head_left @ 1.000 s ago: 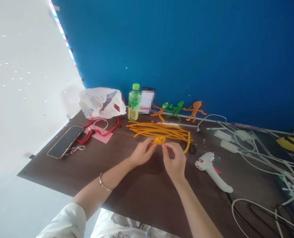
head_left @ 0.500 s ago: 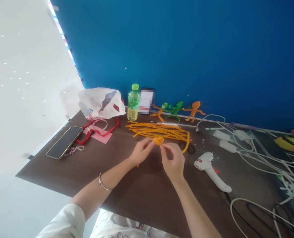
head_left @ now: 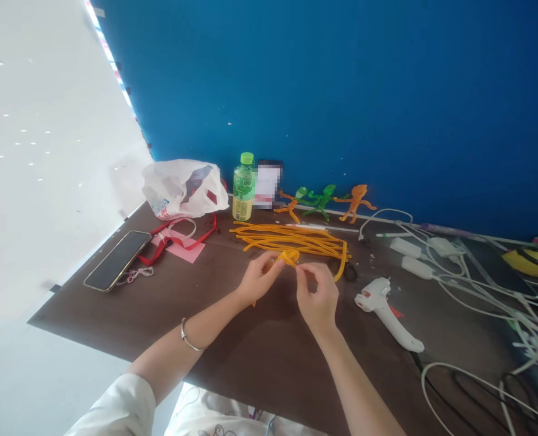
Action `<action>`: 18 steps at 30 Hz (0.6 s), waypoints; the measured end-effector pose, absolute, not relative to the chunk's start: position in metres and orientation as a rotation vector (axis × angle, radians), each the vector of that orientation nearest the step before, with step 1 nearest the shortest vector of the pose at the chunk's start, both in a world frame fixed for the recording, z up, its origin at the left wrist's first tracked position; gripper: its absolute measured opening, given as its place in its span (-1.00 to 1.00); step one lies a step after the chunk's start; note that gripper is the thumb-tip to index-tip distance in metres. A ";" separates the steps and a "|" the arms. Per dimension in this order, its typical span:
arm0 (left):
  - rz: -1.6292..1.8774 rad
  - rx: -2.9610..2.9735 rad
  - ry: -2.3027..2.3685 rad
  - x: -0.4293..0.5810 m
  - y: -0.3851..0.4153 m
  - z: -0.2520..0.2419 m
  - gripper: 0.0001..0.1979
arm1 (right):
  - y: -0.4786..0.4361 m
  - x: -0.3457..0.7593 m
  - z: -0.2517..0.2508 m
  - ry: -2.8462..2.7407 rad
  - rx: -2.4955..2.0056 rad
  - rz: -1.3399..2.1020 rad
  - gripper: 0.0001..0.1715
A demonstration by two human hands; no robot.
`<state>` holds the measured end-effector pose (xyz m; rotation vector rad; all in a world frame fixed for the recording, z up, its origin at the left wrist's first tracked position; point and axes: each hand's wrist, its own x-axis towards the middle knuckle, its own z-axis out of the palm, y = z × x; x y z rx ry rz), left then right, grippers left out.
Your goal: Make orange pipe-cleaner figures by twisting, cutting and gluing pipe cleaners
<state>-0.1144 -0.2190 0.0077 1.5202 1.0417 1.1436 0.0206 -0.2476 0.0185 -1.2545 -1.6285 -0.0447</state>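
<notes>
Between my hands is a small yellow-orange coil of pipe cleaner (head_left: 289,258), held just above the table. My left hand (head_left: 258,280) is closed on its left side with thumb and fingers, and a short orange end shows below that palm. My right hand (head_left: 318,293) pinches at the coil's lower right edge, thumb against forefinger. Directly behind the coil lies a loose bundle of yellow-orange pipe cleaners (head_left: 296,238), one bent down at the right end. Three pipe-cleaner figures, among them an orange figure (head_left: 357,201) and a green figure (head_left: 327,201), lean near the blue wall.
A white glue gun (head_left: 389,315) lies right of my hands, with tangled white cables (head_left: 482,284) beyond. At the left are a phone (head_left: 118,260), red ribbon (head_left: 196,243), pink paper (head_left: 184,249) and a white plastic bag (head_left: 184,188). A green-capped bottle (head_left: 244,188) stands behind.
My right fingers have moved very slightly right and down from the coil, and the coil has turned a little. My left hand keeps its grip almost unmoved.
</notes>
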 end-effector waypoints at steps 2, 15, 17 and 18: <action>1.154 1.512 1.041 -0.114 -0.219 0.009 -0.62 | -0.248 0.021 0.019 -1.628 -1.256 -0.068 -0.96; 1.239 1.489 1.116 -0.112 -0.220 0.010 -0.61 | -0.248 0.021 0.019 -1.654 -1.258 -0.212 -0.97; 1.238 1.494 1.115 -0.112 -0.220 0.009 -0.61 | -0.247 0.021 0.019 -1.652 -1.262 -0.220 -0.97; 1.234 1.496 1.112 -0.112 -0.220 0.009 -0.61 | -0.247 0.021 0.019 -1.653 -1.261 -0.225 -0.97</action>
